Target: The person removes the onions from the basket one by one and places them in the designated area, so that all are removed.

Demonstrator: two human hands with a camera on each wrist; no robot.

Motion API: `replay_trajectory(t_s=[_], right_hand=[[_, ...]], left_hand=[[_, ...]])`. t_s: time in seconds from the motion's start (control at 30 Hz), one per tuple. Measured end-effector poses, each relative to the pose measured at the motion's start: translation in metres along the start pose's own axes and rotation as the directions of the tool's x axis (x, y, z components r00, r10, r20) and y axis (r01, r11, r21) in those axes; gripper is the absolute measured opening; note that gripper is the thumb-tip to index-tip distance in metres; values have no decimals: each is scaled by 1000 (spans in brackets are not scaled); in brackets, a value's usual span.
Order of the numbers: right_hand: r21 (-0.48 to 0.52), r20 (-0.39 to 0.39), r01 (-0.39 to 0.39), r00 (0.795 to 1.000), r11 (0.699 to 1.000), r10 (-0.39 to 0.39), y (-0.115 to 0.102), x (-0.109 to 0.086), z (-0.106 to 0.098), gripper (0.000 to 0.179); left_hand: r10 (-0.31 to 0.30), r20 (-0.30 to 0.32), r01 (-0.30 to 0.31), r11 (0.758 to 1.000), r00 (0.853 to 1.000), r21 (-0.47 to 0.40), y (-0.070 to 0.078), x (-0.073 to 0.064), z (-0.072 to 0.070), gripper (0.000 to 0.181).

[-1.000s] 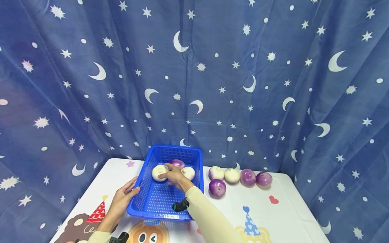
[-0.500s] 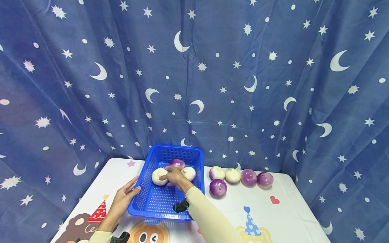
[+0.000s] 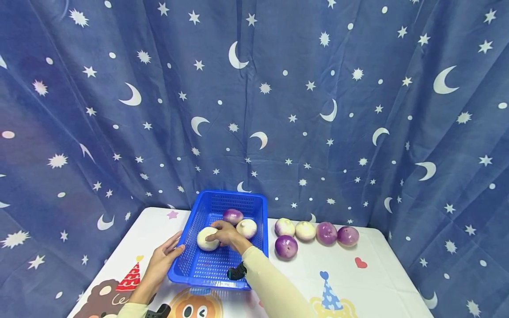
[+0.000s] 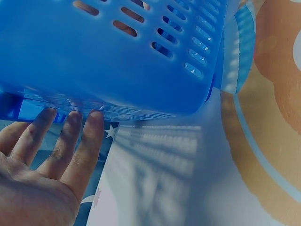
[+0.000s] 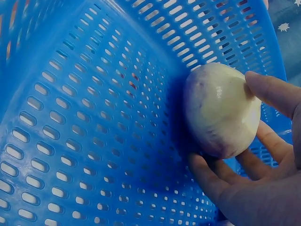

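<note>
Creamy bulb (image 5: 218, 110), round and glossy with faint purple blushes, is inside the blue basket (image 3: 191, 279), gripped by the right hand (image 3: 227, 234); whether it touches the bottom is unclear. The left hand's (image 3: 159, 261) extended fingers touch the basket's side.

The grip of the right hand (image 5: 263, 188) curls around one round, whitish vegetable (image 5: 218, 110) with faint purple patches, and I can see that it is inside a blue, slotted plastic basket (image 5: 30, 77).
</note>
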State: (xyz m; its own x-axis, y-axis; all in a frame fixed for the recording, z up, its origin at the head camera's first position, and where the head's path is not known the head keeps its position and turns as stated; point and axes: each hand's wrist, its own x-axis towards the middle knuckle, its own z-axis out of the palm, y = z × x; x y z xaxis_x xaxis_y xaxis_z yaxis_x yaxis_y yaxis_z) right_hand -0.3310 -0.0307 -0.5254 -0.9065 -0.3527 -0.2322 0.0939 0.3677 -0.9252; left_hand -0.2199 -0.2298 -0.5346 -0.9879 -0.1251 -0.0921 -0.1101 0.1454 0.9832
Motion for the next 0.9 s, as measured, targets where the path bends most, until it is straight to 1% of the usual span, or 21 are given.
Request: replay_trajectory(t_s=[0.07, 0.2, 0.37, 0.5, 0.63, 0.73, 0.9], right_hand=[[-23, 1, 8, 1000, 1000, -8, 1, 0, 0, 46], [-30, 1, 13, 1000, 999, -13, 0, -2, 0, 45], [36, 20, 21, 1000, 999, -22, -7, -2, -3, 46], [74, 19, 40, 999, 996, -42, -14, -5, -7, 47], [106, 18, 73, 997, 992, -75, -21, -12, -12, 49], [137, 41, 81, 995, 987, -87, -27, -20, -16, 48], [136, 69, 113, 990, 984, -123, -36, -34, -22, 47]], left_hand=[[1, 1, -1, 1000, 1000, 0, 0, 0, 0, 61], [-4, 2, 4, 1000, 1000, 1, 1, 0, 1, 61], [-8, 9, 8, 1000, 1000, -6, 1, -2, 0, 62], [6, 7, -6, 1000, 1000, 2, 2, -2, 1, 62], [11, 5, -11, 1000, 1000, 5, 1, 0, 1, 62], [2, 6, -2, 1000, 1000, 3, 1, 0, 1, 62], [2, 3, -3, 1000, 1000, 11, 2, -2, 1, 62]])
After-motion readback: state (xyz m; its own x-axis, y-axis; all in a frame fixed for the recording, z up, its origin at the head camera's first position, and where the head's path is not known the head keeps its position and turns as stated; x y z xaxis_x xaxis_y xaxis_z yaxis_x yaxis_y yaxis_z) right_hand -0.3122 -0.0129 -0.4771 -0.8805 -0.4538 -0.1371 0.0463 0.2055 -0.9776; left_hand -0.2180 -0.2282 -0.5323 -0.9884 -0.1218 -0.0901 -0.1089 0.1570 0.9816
